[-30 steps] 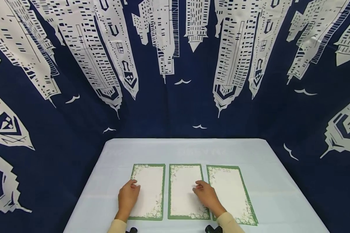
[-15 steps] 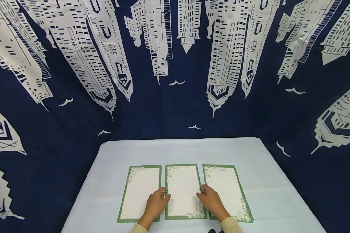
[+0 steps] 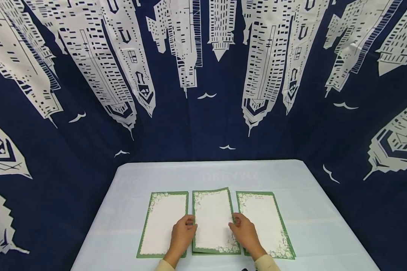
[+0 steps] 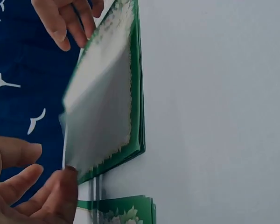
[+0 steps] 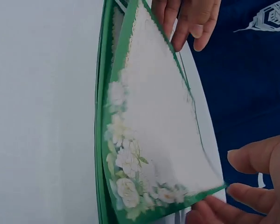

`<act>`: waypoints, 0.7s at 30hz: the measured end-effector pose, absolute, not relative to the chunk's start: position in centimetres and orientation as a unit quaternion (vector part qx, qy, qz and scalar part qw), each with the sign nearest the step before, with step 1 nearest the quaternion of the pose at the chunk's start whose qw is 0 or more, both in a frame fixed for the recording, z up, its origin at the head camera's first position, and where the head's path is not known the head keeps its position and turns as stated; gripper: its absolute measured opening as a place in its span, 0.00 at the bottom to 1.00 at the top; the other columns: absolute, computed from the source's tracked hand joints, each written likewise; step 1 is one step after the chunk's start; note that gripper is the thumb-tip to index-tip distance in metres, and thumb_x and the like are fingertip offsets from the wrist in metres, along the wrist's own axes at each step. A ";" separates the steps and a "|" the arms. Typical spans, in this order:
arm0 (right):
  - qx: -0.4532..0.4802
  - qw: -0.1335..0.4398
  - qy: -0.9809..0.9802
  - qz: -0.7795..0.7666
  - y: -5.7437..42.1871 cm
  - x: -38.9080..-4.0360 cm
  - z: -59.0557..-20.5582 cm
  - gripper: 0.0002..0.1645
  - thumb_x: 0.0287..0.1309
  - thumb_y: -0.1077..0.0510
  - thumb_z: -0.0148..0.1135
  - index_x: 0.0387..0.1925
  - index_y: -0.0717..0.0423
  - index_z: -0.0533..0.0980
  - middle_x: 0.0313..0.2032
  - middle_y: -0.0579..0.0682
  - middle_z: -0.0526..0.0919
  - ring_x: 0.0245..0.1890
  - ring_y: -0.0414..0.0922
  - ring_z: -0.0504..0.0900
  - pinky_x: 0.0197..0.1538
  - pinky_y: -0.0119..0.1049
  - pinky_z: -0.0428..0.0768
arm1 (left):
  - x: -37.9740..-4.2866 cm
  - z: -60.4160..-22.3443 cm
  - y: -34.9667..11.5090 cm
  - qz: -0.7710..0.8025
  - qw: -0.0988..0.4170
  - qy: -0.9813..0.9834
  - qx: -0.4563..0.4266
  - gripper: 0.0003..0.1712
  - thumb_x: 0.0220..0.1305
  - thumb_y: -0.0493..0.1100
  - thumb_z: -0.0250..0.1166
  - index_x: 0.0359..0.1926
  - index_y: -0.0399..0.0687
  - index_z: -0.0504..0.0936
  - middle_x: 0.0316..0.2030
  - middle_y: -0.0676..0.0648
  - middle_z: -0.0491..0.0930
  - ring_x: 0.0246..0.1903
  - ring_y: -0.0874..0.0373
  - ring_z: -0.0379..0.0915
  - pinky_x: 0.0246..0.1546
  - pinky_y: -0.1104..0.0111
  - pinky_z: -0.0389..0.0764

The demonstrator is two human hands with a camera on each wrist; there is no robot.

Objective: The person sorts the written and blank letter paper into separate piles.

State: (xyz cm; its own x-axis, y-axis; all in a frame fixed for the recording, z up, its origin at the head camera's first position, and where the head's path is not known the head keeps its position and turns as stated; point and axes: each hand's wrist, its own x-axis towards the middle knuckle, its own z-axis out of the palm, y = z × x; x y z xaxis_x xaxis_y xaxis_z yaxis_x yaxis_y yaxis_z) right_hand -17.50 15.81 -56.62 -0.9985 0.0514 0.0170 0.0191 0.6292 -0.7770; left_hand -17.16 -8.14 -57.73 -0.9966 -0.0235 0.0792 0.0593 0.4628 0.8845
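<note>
Middle stack: papers [image 5: 101,149] with green floral borders, toward 6 o'clock in the head view, on the white table [image 3: 325,233].
Top sheet [image 3: 211,224]: bowed, partly raised off the papers beneath; a gap shows along its near side in the right wrist view.
Step in hand: by my reading, parting this one sheet from the rest by its two sides.
Next move calls for: an even hold at both edges, sheet kept level, no second sheet dragged along.
Left hand [image 3: 184,234]: 8 o'clock of the sheet; fingers part curled, thumb tip against the edge. Pinching or merely propping: cannot tell.
Right hand [image 3: 245,234]: 4 o'clock; half open, fingertips at the opposite edge. Full grip: cannot tell.
Neighbours: left stack [image 3: 162,224] at 9 o'clock, right stack [image 3: 262,224] at 3, both lying flat.
</note>
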 end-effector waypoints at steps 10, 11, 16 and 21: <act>-0.052 0.026 -0.858 0.510 16.0 -18.0 -57.7 0.20 0.58 0.64 0.69 0.50 0.72 0.79 0.30 0.48 0.83 0.28 0.42 0.80 0.31 0.37 0.78 | -18.1 -58.8 -8.2 -0.548 0.033 -0.835 0.037 0.21 0.59 0.32 0.71 0.54 0.31 0.82 0.33 0.44 0.76 0.30 0.54 0.71 0.29 0.63 0.75; -0.054 0.021 -0.852 0.520 15.9 -18.0 -57.7 0.19 0.58 0.65 0.69 0.50 0.72 0.80 0.30 0.48 0.83 0.27 0.42 0.80 0.31 0.36 0.78 | -18.1 -58.8 -8.2 -0.550 0.030 -0.834 0.040 0.22 0.59 0.32 0.71 0.55 0.30 0.81 0.30 0.45 0.74 0.27 0.55 0.68 0.27 0.63 0.73; -0.075 -0.007 -0.806 0.587 16.0 -18.1 -57.6 0.19 0.60 0.68 0.65 0.51 0.75 0.78 0.30 0.49 0.83 0.24 0.41 0.78 0.27 0.34 0.79 | -18.2 -58.5 -7.9 -0.569 0.029 -0.821 0.037 0.32 0.61 0.32 0.70 0.64 0.26 0.73 0.19 0.53 0.61 0.16 0.61 0.53 0.21 0.68 0.65; -0.090 -0.007 -0.787 0.611 16.5 -18.0 -57.0 0.18 0.63 0.68 0.63 0.53 0.73 0.78 0.34 0.52 0.81 0.23 0.42 0.77 0.27 0.33 0.79 | -18.4 -58.1 -7.4 -0.571 0.039 -0.820 0.018 0.25 0.64 0.33 0.68 0.60 0.28 0.77 0.30 0.46 0.81 0.23 0.59 0.70 0.28 0.63 0.76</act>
State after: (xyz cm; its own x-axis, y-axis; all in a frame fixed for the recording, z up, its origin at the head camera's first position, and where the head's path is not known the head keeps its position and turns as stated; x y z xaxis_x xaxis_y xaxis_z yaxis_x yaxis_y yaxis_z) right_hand -18.05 16.54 -56.97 -0.9838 0.1325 -0.1209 0.1499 0.2376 -0.9597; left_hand -18.45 -7.40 -58.08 -0.9964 -0.0730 0.0431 0.0151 0.3480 0.9374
